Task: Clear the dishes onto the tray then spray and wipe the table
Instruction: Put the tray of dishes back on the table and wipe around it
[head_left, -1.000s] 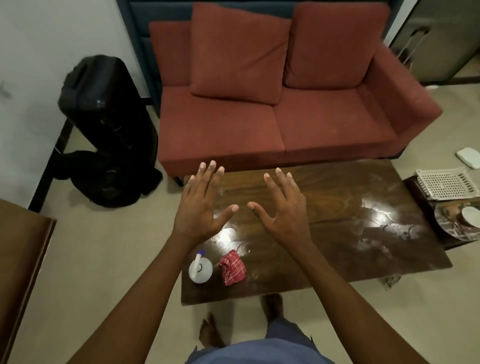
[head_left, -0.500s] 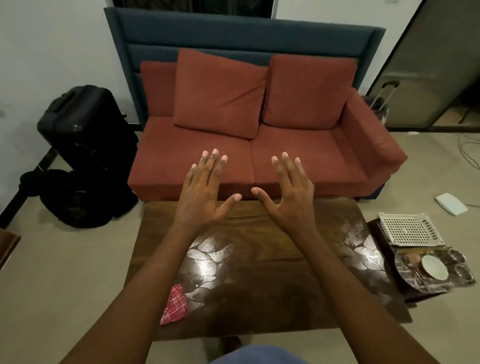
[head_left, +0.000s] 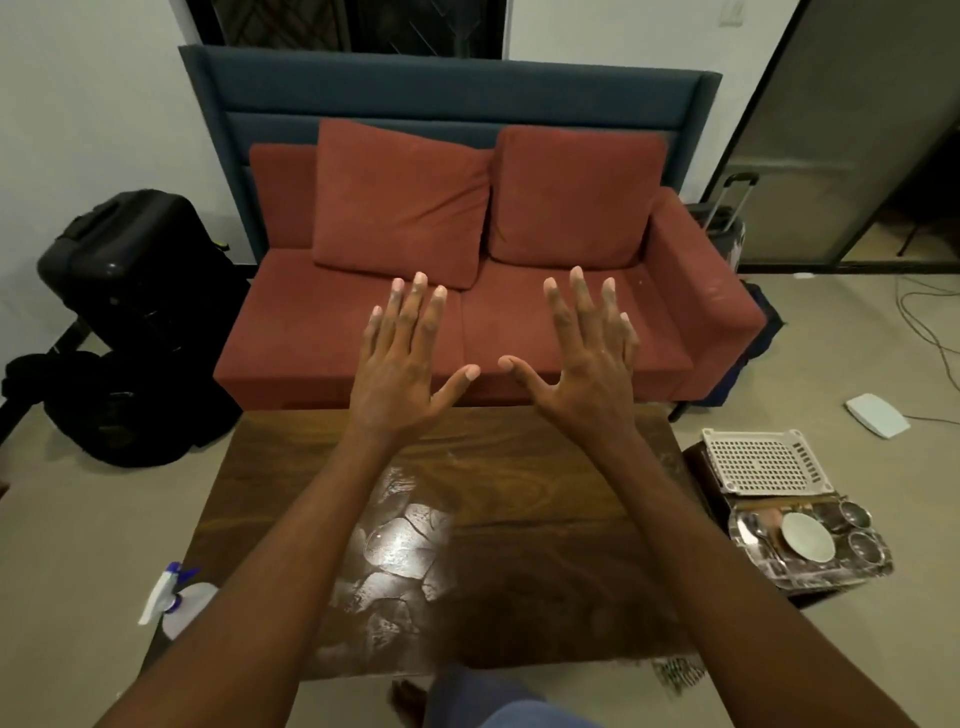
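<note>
A dark wooden coffee table (head_left: 519, 483) stands in front of me with a glossy wet-looking sheen. My left hand (head_left: 405, 358) and my right hand (head_left: 582, 358) are held out above its far edge, palms down, fingers spread, holding nothing. A white spray bottle (head_left: 174, 597) with a blue nozzle shows at the table's near left corner, partly behind my left forearm. To the right, a marbled tray (head_left: 831, 574) holds a white bowl (head_left: 808, 536), small steel bowls (head_left: 862, 545) and spoons. The red cloth is hidden.
A red sofa (head_left: 467, 322) with two cushions stands behind the table. Black luggage (head_left: 130, 291) sits on the floor at the left. A white perforated basket (head_left: 758, 460) lies beside the tray. A white device (head_left: 878, 414) and cables lie on the floor at the right.
The view has tilted upward, showing more of the sofa and wall. Both hands stay spread and have drifted a little apart. The red cloth has gone from sight behind my left arm.
</note>
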